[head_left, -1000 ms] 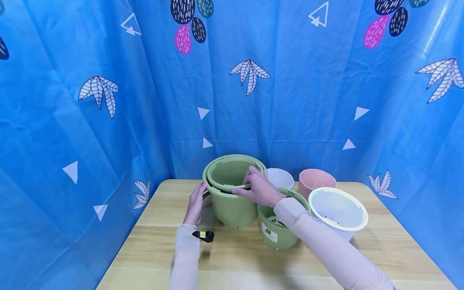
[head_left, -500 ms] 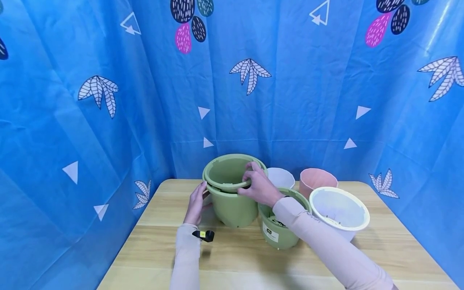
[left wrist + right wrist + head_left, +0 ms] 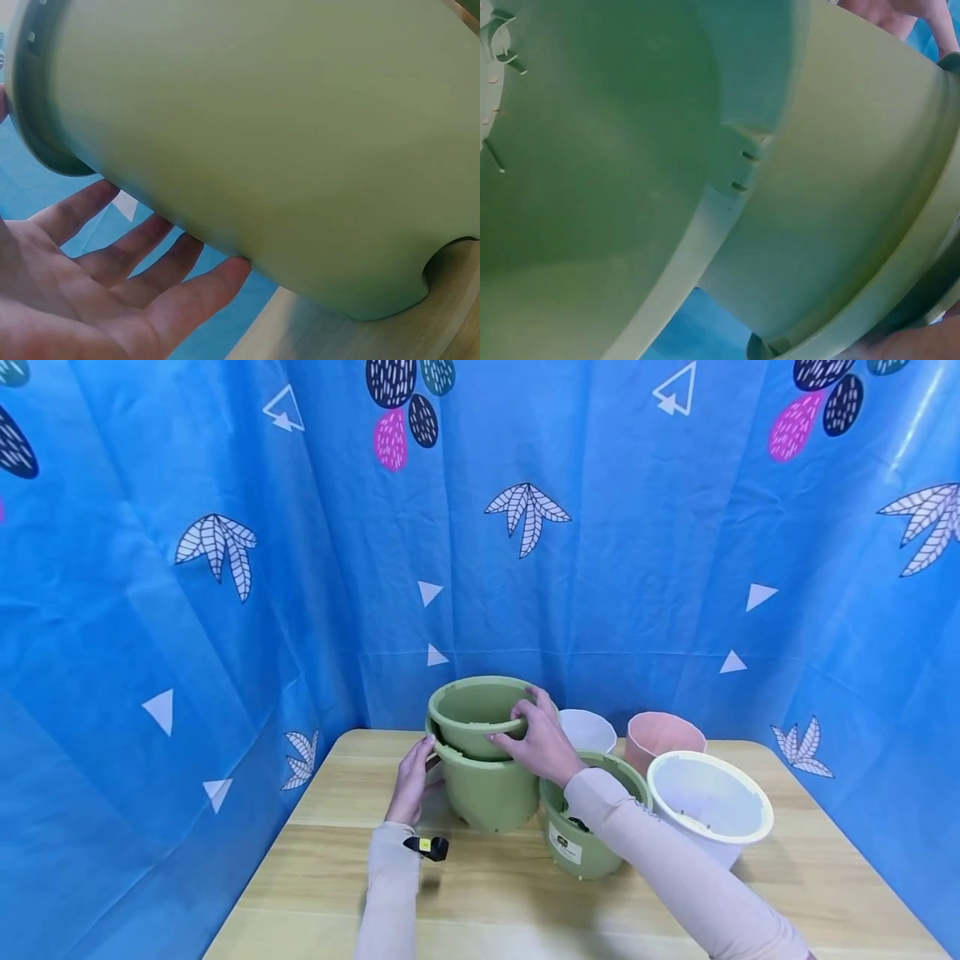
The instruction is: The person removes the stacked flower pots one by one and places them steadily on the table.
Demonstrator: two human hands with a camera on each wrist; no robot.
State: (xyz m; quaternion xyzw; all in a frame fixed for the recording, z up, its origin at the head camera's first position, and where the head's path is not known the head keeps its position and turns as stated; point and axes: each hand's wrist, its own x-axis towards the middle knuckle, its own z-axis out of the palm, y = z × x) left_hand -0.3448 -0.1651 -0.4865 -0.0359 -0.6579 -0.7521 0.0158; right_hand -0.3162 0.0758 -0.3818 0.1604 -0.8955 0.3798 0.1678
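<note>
My right hand (image 3: 546, 745) pinches the rim of a green plastic flowerpot (image 3: 472, 739), thumb outside and fingers over the edge. That pot sits partly inside a larger green flowerpot (image 3: 487, 797), its rim raised above the larger one's. At the larger pot's left, my left hand (image 3: 408, 779) has its thumb by the rim. In the left wrist view its spread fingers (image 3: 202, 292) touch the outer wall (image 3: 247, 135) with their tips. Only a little of the right hand shows at the right wrist view's lower right corner.
A third green flowerpot (image 3: 592, 856) with a white label stands under my right forearm. Right of it is a white pot (image 3: 738, 814); a smaller white pot (image 3: 588, 729) and a pink pot (image 3: 663, 735) stand behind. A blue curtain (image 3: 630, 568) encloses the wooden table (image 3: 480, 902).
The inner green flowerpot has risen out of the larger one in my right hand, so more of its outer wall shows. My left hand stays beside the larger pot.
</note>
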